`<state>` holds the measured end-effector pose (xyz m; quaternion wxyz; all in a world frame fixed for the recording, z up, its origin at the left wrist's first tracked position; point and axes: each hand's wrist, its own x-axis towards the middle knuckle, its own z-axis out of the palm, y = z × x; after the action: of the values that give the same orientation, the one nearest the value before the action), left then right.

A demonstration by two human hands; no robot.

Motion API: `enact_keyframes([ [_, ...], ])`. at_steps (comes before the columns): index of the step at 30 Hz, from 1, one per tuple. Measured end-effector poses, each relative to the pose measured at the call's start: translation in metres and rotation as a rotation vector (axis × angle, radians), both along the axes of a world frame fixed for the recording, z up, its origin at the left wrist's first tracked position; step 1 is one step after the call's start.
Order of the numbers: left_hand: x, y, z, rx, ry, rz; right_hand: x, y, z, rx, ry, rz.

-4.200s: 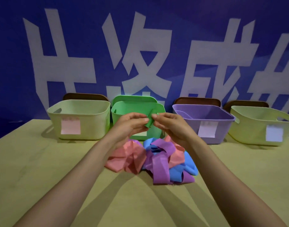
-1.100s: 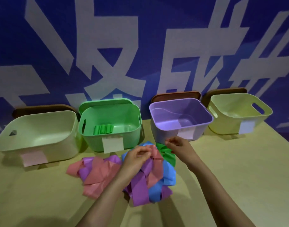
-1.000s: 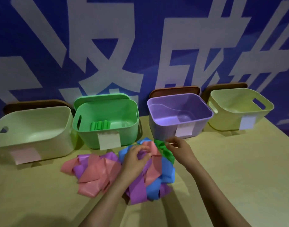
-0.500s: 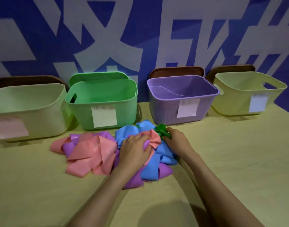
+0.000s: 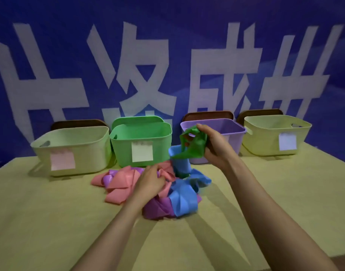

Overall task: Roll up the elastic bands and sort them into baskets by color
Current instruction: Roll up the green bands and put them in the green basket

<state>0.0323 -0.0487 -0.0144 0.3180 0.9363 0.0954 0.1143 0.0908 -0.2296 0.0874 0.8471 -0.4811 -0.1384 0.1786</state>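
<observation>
**Green band lifted to the right of the green basket, its tail trailing down to the heap**

The tabletop (image 5: 50, 222) carries four baskets in a row along the back. Taking the green basket (image 5: 142, 139) as the landmark, a pale basket (image 5: 74, 149) sits just to its left, a purple basket (image 5: 226, 130) to its right, and a yellow-green basket (image 5: 275, 135) further right again.

In front of the green basket, slightly to the right, lies the heap of bands (image 5: 158, 188), pink, purple and blue tangled together. The left hand (image 5: 150, 182) rests on top of it, fingers curled down into the pink and purple folds, apparently pinning them; how firmly it grips cannot be told.

The right hand (image 5: 212, 145) is raised to the right of the green basket, in front of the purple one. Its fingers (image 5: 201, 128) are closed around a crumpled green band (image 5: 193, 145).

The band's long axis runs from the right hand down and leftward, its lower end seeming to vanish behind an upstanding blue band (image 5: 179, 161) at the heap's back. That end looks not yet free, so the next pull should probably go up and away while the left hand holds the heap. The right hand is clearly nearer the band; the green basket lies to its left.
</observation>
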Motion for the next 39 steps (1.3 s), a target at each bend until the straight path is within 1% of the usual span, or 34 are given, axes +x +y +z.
enact_keyframes([
  [3, -0.004, -0.003, 0.011, -0.103, 0.041, -0.024, -0.007, 0.007, 0.030, 0.135, -0.021, 0.079],
  [4, -0.006, -0.007, 0.017, -0.172, 0.045, -0.034, -0.008, 0.010, 0.037, 0.162, -0.029, 0.112],
  [5, -0.007, -0.012, 0.024, -0.267, 0.006, -0.040, -0.009, 0.013, 0.043, 0.174, -0.034, 0.140],
  [6, -0.005, -0.014, 0.030, -0.363, -0.082, -0.033, -0.010, 0.017, 0.049, 0.176, -0.033, 0.167],
  [7, -0.003, -0.017, 0.037, -0.416, -0.175, -0.024, -0.011, 0.021, 0.053, 0.172, -0.034, 0.184],
  [9, -0.003, -0.020, 0.056, -0.417, -0.308, -0.070, -0.011, 0.028, 0.059, 0.151, -0.047, 0.187],
  [11, -0.002, -0.022, 0.073, -0.423, -0.343, -0.162, -0.011, 0.033, 0.064, 0.143, -0.061, 0.166],
  [13, -0.002, -0.021, 0.084, -0.583, -0.358, -0.195, -0.010, 0.033, 0.067, 0.180, -0.069, 0.128],
  [14, -0.003, -0.018, 0.087, -0.719, -0.370, -0.173, -0.009, 0.032, 0.068, 0.224, -0.065, 0.105],
  [16, -0.006, -0.010, 0.090, -0.863, -0.398, -0.118, -0.003, 0.028, 0.065, 0.252, -0.026, 0.021],
  [19, -0.009, 0.001, 0.089, -0.886, -0.396, -0.151, 0.002, 0.024, 0.051, 0.085, -0.007, -0.104],
  [22, -0.010, 0.006, 0.087, -0.930, -0.411, -0.142, -0.002, 0.024, 0.035, -0.010, 0.016, -0.017],
  [24, -0.011, 0.009, 0.090, -0.996, -0.456, -0.100, -0.001, 0.025, 0.027, 0.005, 0.055, 0.021],
  [26, -0.011, 0.015, 0.091, -1.063, -0.495, -0.070, 0.003, 0.025, 0.022, 0.092, 0.118, 0.000],
  [28, -0.012, 0.022, 0.090, -1.076, -0.521, -0.039, 0.005, 0.022, 0.020, 0.126, 0.144, -0.028],
  [30, -0.014, 0.028, 0.085, -1.080, -0.517, -0.018, 0.007, 0.019, 0.017, 0.066, 0.121, -0.034],
  [32, -0.016, 0.029, 0.084, -1.082, -0.486, -0.011, 0.005, 0.021, 0.013, -0.062, 0.061, -0.029],
  [35, -0.019, 0.028, 0.086, -1.124, -0.428, -0.030, 0.000, 0.029, 0.006, -0.388, -0.140, -0.103],
  [37, -0.021, 0.025, 0.090, -1.151, -0.405, -0.050, -0.004, 0.032, 0.004, -0.534, -0.265, -0.151],
  [39, -0.021, 0.023, 0.092, -1.167, -0.403, -0.045, -0.008, 0.033, 0.003, -0.684, -0.279, -0.083],
])
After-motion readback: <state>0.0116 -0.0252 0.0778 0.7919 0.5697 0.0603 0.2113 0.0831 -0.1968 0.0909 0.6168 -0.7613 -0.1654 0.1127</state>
